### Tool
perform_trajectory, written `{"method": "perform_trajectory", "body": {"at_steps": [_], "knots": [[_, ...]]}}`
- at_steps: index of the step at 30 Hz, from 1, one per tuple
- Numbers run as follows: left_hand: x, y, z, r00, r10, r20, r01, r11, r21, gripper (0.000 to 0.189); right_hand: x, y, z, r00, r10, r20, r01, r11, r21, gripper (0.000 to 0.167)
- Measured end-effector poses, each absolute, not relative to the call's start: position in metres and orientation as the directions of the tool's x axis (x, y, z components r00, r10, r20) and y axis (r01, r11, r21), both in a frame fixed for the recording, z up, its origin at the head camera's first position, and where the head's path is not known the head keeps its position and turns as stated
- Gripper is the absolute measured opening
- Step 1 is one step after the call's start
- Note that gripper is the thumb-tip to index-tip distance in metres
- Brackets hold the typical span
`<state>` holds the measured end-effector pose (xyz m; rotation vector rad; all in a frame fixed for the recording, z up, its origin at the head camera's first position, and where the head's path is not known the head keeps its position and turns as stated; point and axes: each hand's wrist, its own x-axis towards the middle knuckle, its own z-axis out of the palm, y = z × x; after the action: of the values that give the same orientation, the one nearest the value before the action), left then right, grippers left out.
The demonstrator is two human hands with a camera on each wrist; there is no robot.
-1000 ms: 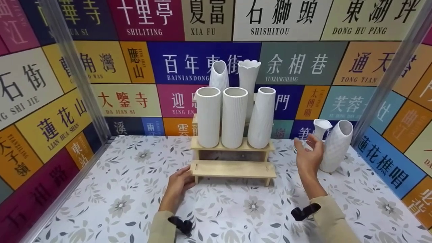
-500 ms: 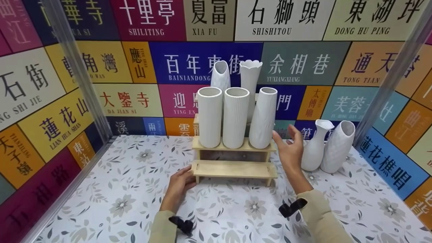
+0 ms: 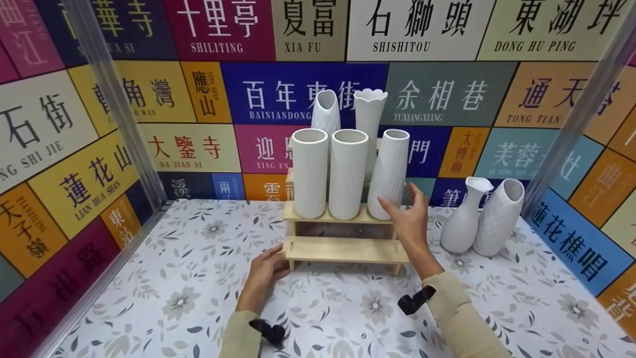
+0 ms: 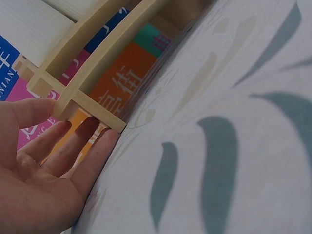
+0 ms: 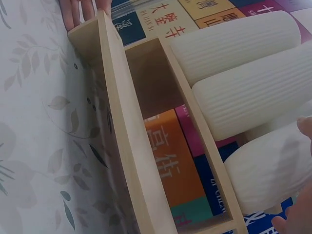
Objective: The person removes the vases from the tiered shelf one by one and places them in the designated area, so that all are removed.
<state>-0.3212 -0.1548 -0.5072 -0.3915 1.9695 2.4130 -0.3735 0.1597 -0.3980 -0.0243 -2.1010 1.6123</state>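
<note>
A stepped wooden display stand [image 3: 345,248] stands on the table. My left hand [image 3: 262,272] holds the left end of its lowest step, thumb on the board's corner and fingertips by the leg [image 4: 100,111]. On the middle step are three white vases: a plain-looking cylinder [image 3: 310,174], a ribbed cylinder [image 3: 346,174] and a tapered vase [image 3: 391,169]. My right hand [image 3: 411,221] is at the tapered vase's lower right side, thumb overlapping its front and fingers spread beyond its right edge. In the right wrist view, that vase [image 5: 273,170] lies between thumb and fingers.
Higher up behind stand a slant-mouthed vase [image 3: 325,112] and a scalloped-rim vase [image 3: 370,112]. To the right, a narrow-necked vase [image 3: 459,223] and a diamond-textured vase [image 3: 499,219] are on the floral tablecloth [image 3: 194,318]. Colourful sign-covered walls and clear-looking posts [image 3: 571,114] bound the table.
My right hand has moved left, away from the two vases on the tablecloth, to the tapered vase on the stand. My left hand has stayed at the stand's lowest step.
</note>
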Motion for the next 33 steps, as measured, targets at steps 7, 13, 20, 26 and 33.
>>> {"method": "perform_trajectory", "body": {"at_steps": [7,13,20,26,33], "knots": [[-0.320,-0.155,-0.507,-0.966,-0.158,-0.206,-0.174,-0.194,0.966,0.052,-0.379,0.155,-0.404,-0.891,0.298,0.342,-0.248,0.311,-0.917,0.089],[-0.319,-0.155,-0.508,-0.972,-0.153,-0.179,-0.141,-0.226,0.964,0.052,-0.385,0.155,-0.410,-0.892,0.285,0.351,-0.260,0.312,-0.914,0.089],[-0.322,-0.155,-0.508,-0.964,-0.166,-0.206,-0.167,-0.223,0.960,0.051,-0.387,0.157,-0.411,-0.889,0.294,0.351,-0.256,0.318,-0.913,0.086],[-0.322,-0.156,-0.509,-0.965,-0.161,-0.206,-0.167,-0.229,0.959,0.051,-0.385,0.157,-0.411,-0.877,0.303,0.372,-0.275,0.318,-0.907,0.083],[-0.322,-0.157,-0.509,-0.967,-0.160,-0.198,-0.158,-0.232,0.960,0.051,-0.386,0.151,-0.410,-0.867,0.314,0.387,-0.289,0.315,-0.904,0.083]]}}
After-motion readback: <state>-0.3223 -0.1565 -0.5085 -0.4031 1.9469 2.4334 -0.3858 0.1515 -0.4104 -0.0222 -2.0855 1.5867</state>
